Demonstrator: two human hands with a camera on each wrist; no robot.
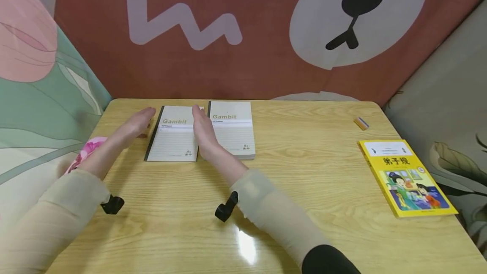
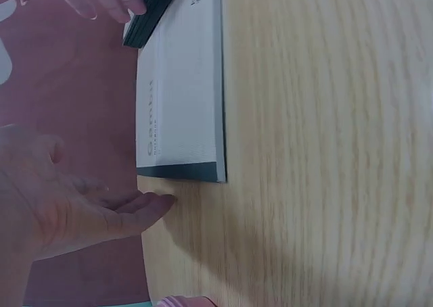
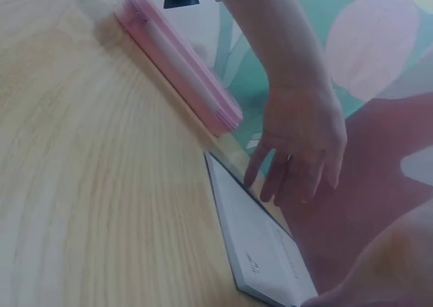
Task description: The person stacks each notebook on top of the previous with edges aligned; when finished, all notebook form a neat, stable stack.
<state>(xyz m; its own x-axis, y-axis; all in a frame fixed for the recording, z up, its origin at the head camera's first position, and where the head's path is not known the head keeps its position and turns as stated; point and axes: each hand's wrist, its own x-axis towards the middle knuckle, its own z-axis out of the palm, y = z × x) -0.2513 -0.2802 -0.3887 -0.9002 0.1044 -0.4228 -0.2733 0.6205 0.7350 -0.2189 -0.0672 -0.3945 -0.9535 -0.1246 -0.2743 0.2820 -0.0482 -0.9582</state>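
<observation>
A white Gambit notebook (image 1: 173,143) with a dark spine lies flat on the wooden table, toward the back left. Beside its spine edge is my left hand (image 1: 137,124), fingers extended and holding nothing. My right hand (image 1: 205,134) is held edge-on at the notebook's right side, in front of the gap before a second, thicker Gambit notebook stack (image 1: 235,132). Its fingers look straight; whether they touch either notebook, I cannot tell. In the left wrist view the left hand (image 2: 88,209) appears just off the notebook's dark spine (image 2: 183,171).
A pink pencil case (image 3: 179,63) lies at the table's left edge, partly hidden by the left forearm in the head view. On the right lie a yellow picture-cover book (image 1: 407,181) and a small striped eraser (image 1: 361,123). A red-brown patterned cloth (image 1: 262,71) hangs behind the table.
</observation>
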